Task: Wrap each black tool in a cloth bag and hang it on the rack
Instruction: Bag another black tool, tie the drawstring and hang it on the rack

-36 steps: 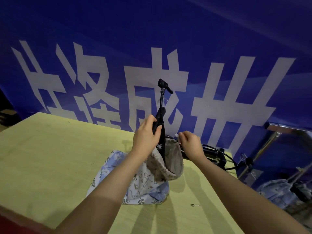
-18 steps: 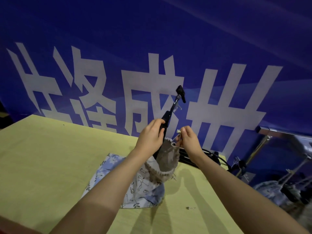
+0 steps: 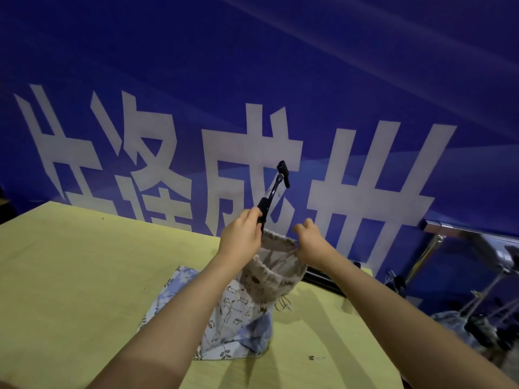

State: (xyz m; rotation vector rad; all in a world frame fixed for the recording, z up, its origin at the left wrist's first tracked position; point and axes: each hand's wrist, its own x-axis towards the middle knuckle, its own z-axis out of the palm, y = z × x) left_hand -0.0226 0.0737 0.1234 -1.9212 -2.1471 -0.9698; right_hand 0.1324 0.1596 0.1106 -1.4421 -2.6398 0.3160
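Observation:
A black tool (image 3: 273, 190) with a long shaft and a short crossbar head stands tilted to the right, its lower end inside a beige drawstring cloth bag (image 3: 276, 272). My left hand (image 3: 241, 237) grips the tool's shaft just above the bag's mouth. My right hand (image 3: 309, 240) pinches the bag's rim on the right side and holds it up. The bag's lower part hangs above the yellow table (image 3: 84, 276). A metal rack (image 3: 460, 234) shows at the far right.
Blue and white patterned cloth bags (image 3: 224, 318) lie flat on the table under my hands. More black tools (image 3: 325, 277) lie at the table's back right edge. A small screw (image 3: 316, 358) lies near the front. Wrapped bags (image 3: 463, 329) hang low at the right. A blue banner stands behind.
The tool's top has tipped from upright to leaning right. Both hands and the bag have risen a little above the table.

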